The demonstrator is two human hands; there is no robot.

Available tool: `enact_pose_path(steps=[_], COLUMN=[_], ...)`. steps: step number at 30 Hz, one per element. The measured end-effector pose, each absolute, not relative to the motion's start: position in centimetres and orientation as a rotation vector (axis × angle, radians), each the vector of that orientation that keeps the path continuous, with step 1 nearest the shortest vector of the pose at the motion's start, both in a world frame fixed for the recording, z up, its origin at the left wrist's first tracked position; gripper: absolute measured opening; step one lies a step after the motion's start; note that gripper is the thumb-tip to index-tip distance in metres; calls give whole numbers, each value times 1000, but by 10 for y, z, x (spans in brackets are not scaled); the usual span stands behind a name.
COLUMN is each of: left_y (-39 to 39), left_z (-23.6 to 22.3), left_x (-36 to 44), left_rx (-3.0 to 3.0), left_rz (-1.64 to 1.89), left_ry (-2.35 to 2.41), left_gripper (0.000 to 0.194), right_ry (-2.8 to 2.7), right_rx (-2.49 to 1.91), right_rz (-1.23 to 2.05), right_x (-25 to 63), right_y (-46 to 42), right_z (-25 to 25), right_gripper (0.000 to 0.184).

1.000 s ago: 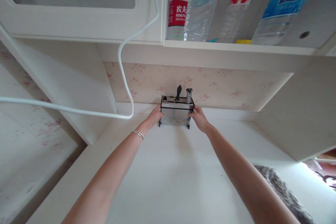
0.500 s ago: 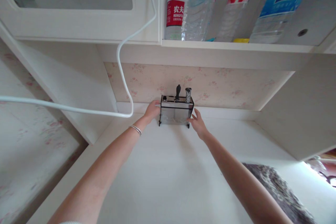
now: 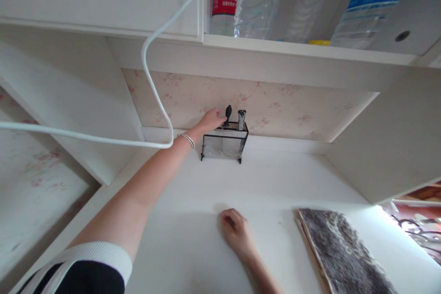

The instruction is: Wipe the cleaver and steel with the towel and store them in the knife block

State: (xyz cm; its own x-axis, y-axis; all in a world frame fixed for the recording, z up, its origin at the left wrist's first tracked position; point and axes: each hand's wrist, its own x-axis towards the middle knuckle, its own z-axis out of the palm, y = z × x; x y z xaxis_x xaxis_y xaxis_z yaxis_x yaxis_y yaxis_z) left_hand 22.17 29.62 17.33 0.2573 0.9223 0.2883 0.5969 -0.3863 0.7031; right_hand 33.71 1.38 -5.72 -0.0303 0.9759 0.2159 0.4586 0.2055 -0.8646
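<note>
A clear-sided holder with a black frame (image 3: 222, 146) stands against the back wall. Its top carries a black-handled utensil (image 3: 228, 114) and, to the right, a second utensil with a speckled grey handle (image 3: 241, 119). At the black handle, my left hand (image 3: 211, 119) has its fingers bent and closed, fingertips touching the handle's lower left side. The left part of the holder's top is hidden behind this hand. Nearer to me, my right hand (image 3: 237, 232) rests low over the white surface with its fingers curled in, and nothing shows in it.
A white cable (image 3: 151, 76) hangs in front at the left. Overhead is a shelf (image 3: 310, 57) with several plastic bottles (image 3: 258, 4). To the right of my right hand lies a folded grey furry mat (image 3: 339, 243). White cabinet panels (image 3: 375, 133) enclose both sides.
My left hand has moved from the holder's left side up to the black handle. My right hand has left the holder's right side and come back toward me, its fingers curling in.
</note>
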Motion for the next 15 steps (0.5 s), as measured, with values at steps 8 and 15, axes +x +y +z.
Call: enact_pose_path(steps=[8,15], left_y=[311,320], left_z=[169,179], left_x=[243,244], left_rx=[2178,2204], left_rz=[846,915], left_ry=[1357,1375], left_gripper=[28,24], right_ry=[-1695,-1706], right_rx=[-1371,-1362], right_rz=[698,687], right_x=[336,336], right_y=[14,15], right_z=[-56,-57], right_gripper=[18,20])
